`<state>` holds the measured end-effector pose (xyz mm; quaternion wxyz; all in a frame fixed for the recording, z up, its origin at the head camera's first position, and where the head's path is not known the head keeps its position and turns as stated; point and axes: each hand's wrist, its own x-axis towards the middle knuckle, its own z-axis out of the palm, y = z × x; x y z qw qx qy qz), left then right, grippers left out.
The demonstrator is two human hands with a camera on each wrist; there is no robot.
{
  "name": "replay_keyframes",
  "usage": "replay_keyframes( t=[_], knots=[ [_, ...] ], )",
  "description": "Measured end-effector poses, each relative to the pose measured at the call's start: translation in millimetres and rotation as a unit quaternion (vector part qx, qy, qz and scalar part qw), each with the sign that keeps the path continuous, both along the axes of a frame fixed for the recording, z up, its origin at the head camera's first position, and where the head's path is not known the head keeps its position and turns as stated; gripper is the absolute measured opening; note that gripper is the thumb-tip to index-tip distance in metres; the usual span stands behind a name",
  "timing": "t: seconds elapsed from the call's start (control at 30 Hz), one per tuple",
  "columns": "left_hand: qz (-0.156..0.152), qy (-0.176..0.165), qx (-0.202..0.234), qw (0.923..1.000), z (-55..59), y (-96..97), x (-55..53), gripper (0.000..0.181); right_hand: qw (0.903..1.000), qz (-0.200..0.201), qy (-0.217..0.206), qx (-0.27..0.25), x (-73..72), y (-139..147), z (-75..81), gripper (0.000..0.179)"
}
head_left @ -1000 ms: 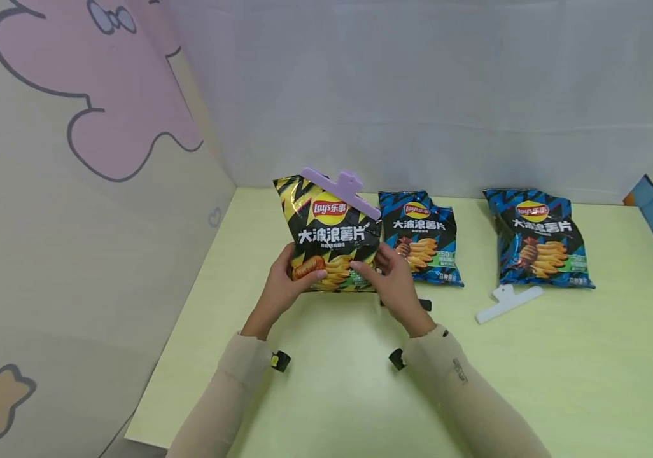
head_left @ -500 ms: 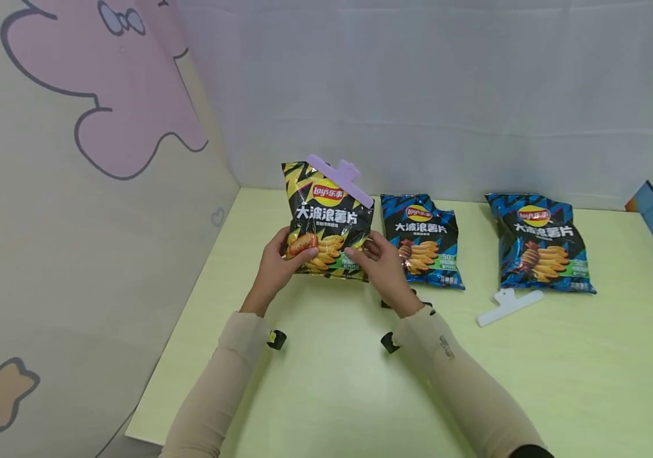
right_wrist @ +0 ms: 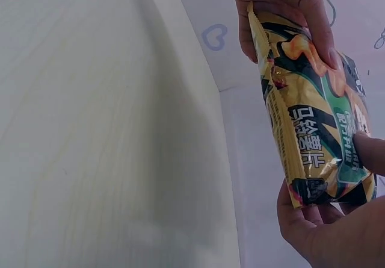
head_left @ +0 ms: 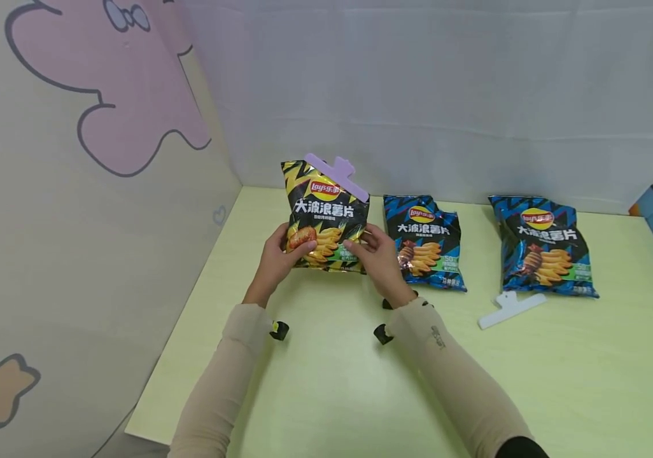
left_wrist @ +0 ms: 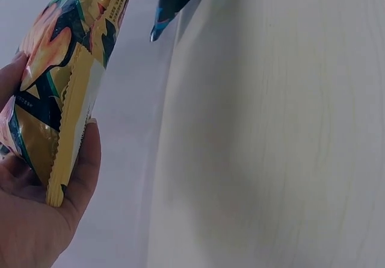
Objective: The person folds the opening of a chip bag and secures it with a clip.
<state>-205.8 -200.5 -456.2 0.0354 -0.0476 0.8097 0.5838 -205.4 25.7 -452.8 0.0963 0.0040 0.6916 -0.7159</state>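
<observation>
A yellow and black bag of potato chips (head_left: 326,219) is held up between both hands, its printed front facing the head camera. A purple bag clip (head_left: 338,177) sits slanted across its top right corner. My left hand (head_left: 273,261) grips the lower left side, thumb on the front and fingers behind. On the lower right side my right hand (head_left: 380,257) grips it the same way. In the right wrist view the bottom seam of the chip bag (right_wrist: 307,111) shows, with the table below it.
Two blue bags of chips, a nearer one (head_left: 422,245) and one farther right (head_left: 541,248), lie near the back of the table (head_left: 326,381). A white bag clip (head_left: 511,310) lies before the right one. A dark object (head_left: 387,304) is partly hidden by the right wrist. Walls (head_left: 418,95) border the back and left.
Both hands have raised the yellow chip bag a little, away from the body, with the purple clip on it. The blue bags and the white clip stay in place while the view shifts slightly.
</observation>
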Motion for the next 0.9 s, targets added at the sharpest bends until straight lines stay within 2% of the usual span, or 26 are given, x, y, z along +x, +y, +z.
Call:
replay_keyframes(
  t=[0.3,0.6,0.9],
  knots=[
    [0.011,-0.006,0.006,0.9999,-15.3,-3.2,-8.5,0.082,0.9995,-0.009,-0.029,-0.007,-7.0,-7,-7.2,0.051],
    [0.021,0.000,0.001,0.9998,-18.1,-5.7,-11.1,0.077,0.9988,-0.013,-0.047,-0.010,-9.1,-12,-7.7,0.053],
    [0.008,-0.012,-0.014,0.9998,-25.7,-11.4,-15.1,0.078,0.9977,-0.022,-0.064,-0.001,-12.4,-16,-17.7,0.050]
  ],
)
